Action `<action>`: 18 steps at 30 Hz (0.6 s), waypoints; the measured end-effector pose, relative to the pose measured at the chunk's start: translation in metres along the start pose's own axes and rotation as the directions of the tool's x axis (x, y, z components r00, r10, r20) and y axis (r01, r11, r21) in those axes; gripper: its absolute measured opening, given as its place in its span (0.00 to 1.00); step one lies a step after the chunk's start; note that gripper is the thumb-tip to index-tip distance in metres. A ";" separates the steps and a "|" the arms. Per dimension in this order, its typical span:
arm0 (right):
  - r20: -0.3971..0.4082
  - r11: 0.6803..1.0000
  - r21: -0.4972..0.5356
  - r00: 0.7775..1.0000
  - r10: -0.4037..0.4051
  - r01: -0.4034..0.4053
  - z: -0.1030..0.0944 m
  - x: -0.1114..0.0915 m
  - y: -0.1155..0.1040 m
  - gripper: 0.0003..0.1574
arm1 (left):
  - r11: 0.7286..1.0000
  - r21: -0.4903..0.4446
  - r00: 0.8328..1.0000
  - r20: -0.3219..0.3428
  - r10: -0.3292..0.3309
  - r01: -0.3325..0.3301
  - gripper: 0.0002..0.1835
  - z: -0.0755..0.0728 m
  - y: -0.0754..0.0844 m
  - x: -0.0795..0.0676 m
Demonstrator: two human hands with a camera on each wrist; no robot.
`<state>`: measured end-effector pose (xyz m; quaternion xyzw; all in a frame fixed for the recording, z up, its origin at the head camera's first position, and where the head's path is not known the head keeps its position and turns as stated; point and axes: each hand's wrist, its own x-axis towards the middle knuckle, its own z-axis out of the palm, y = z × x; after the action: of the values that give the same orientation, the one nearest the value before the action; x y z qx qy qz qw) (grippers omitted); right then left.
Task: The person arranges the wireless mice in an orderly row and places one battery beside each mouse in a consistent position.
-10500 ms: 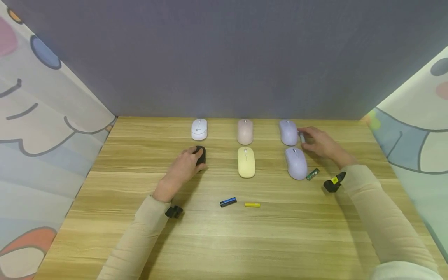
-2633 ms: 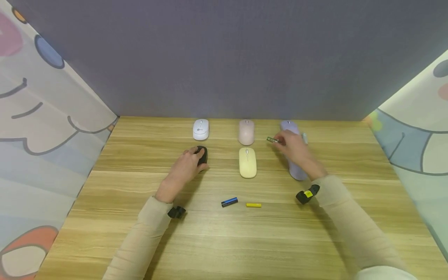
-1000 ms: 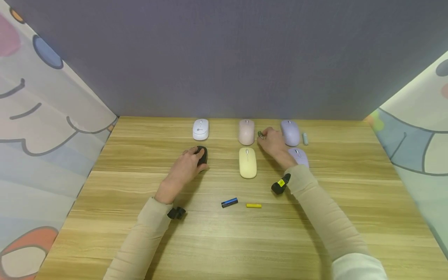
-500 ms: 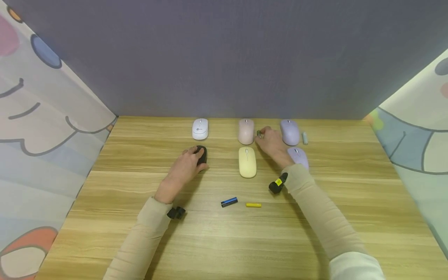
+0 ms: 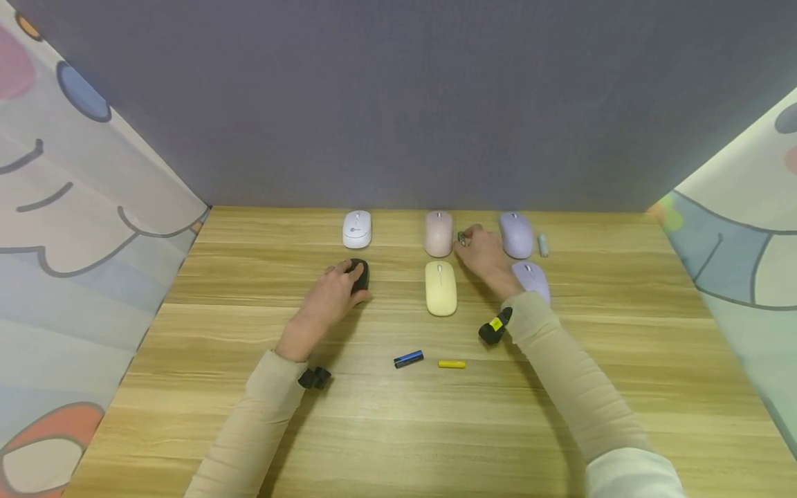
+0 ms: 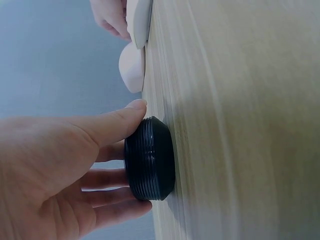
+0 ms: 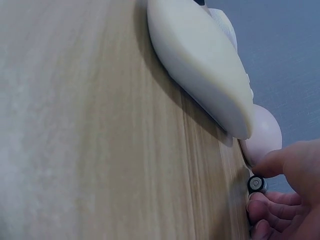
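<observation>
In the head view, my left hand (image 5: 326,299) grips a black mouse (image 5: 359,274) by its sides on the table. The left wrist view shows the thumb on one side of the ribbed-edged black mouse and the fingers on the other. My right hand (image 5: 486,257) pinches a green battery (image 5: 461,238) just right of the pink mouse (image 5: 438,234). In the right wrist view, the battery's end (image 7: 256,183) faces the camera between thumb and fingers, low against the table. A yellow mouse (image 5: 441,289) sits below the pink one.
A white mouse (image 5: 357,229) stands behind the black one. Two purple mice, the rear one (image 5: 516,235) and the front one (image 5: 530,280), are at right, with a pale blue battery (image 5: 543,245) alongside. Dark blue batteries (image 5: 408,359) and a yellow battery (image 5: 451,364) lie in front.
The pale blue battery was left beside the rear purple mouse. My right hand took the green battery from beside the front purple mouse and carried it left to the pink mouse. The left hand stayed put.
</observation>
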<state>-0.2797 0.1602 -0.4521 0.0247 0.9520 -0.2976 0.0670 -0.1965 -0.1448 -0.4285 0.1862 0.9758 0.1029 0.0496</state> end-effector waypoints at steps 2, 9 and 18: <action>0.005 1.000 0.004 1.000 0.002 -0.002 0.000 0.000 0.000 0.32 | 1.000 0.005 1.000 0.002 0.001 -0.001 0.37 0.000 0.000 0.000; 0.001 1.000 0.009 1.000 0.004 -0.005 0.000 0.000 0.000 0.32 | 1.000 -0.012 1.000 0.011 -0.012 0.012 0.37 -0.002 0.002 -0.001; -0.011 1.000 0.014 1.000 0.002 -0.002 0.001 -0.001 0.001 0.32 | 1.000 -0.011 1.000 0.021 -0.018 0.018 0.37 -0.001 0.001 0.000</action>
<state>-0.2788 0.1603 -0.4535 0.0278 0.9502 -0.3042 0.0616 -0.1960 -0.1442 -0.4272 0.1783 0.9763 0.1061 0.0618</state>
